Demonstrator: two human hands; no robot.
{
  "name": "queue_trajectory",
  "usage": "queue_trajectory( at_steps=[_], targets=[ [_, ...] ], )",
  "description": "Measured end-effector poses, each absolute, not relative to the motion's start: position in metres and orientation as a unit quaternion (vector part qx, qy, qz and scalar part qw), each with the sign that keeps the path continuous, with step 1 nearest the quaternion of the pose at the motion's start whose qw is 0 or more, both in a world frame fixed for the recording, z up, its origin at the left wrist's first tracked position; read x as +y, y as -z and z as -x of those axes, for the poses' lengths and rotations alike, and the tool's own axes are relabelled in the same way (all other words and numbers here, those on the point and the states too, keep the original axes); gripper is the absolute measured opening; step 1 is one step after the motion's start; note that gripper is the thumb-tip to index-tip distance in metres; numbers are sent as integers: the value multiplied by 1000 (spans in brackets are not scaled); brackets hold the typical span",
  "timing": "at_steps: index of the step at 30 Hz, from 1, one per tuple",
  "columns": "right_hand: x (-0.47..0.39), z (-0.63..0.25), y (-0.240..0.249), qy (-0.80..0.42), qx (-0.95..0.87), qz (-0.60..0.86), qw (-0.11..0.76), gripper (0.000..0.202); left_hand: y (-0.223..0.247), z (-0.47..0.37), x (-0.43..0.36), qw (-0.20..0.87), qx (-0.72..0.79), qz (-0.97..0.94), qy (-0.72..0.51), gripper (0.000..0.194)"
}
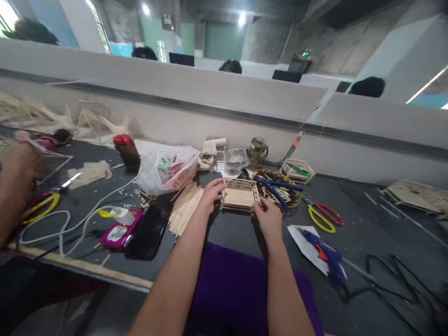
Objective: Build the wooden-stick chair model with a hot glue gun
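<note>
Both hands hold a small model built of thin wooden sticks (238, 197), with a slatted floor and a railing along its far side. My left hand (211, 193) grips its left end with the fingers at the upper left corner. My right hand (269, 217) pinches its lower right corner between thumb and fingers. Left of the model lies a fan of loose wooden sticks (185, 209), close to my left forearm. A round basket (296, 203) with short stick pieces and blue-handled tools sits just beyond my right hand.
To the right lie scissors (324, 217) and a blue glue gun (327, 256) on white paper, its cord trailing right. At left are a black phone (149, 231), a pink power strip (122, 228) and a plastic bag (168, 170). A co-worker's arm (17, 182) reaches in at far left.
</note>
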State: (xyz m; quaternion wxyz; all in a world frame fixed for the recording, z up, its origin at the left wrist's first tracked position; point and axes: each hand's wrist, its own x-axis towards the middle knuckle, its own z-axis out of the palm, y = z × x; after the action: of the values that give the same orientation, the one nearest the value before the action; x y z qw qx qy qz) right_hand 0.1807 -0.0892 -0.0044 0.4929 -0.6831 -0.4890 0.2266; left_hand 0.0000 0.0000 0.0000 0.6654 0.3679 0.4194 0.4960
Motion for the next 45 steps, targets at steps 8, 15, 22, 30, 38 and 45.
queue_trajectory(
  at_steps=[8,15,22,30,38,45],
  targets=[
    [-86,-186,15,-189,-501,695,479,44,0,1,0,665,417,-367,-499,40],
    [-86,-188,16,-158,-528,704,448,39,1,0,0,666,418,-363,-500,39],
    [-86,-189,16,-153,-537,710,430,35,0,0,0,669,417,-363,-496,40],
    [-87,-189,14,-136,-548,714,415,30,0,1,0,667,419,-366,-496,41],
    [-86,-193,18,-151,-557,705,412,24,1,1,0,668,414,-364,-499,39],
    [-86,-193,19,-161,-552,705,415,24,1,1,0,670,414,-366,-497,39]
  ],
)
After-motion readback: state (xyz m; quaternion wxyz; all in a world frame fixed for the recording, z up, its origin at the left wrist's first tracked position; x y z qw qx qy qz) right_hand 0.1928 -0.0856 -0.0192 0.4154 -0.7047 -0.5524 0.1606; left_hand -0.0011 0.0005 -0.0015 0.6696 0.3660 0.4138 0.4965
